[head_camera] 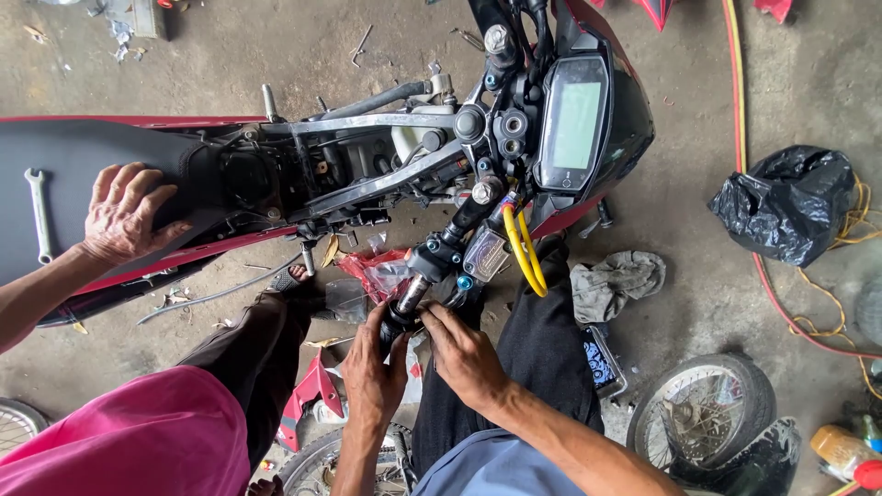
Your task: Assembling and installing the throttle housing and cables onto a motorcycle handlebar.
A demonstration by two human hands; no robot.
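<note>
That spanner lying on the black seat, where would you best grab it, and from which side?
Take the spanner by the middle of its slim straight shank, coming down from above. It lies flat and lengthwise on the black seat, so only its top and narrow edges are free; the open-jawed end near the top is wider and awkward. Another person's hand rests beside it, so approach from the side away from that hand.

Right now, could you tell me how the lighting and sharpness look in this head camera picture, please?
Head view: soft, even daylight with faint shadows; pale glare on the rectangular black dashboard screen; both hands, left and right, sharp at the black handlebar grip; edges bend slightly from the wide lens.
</note>
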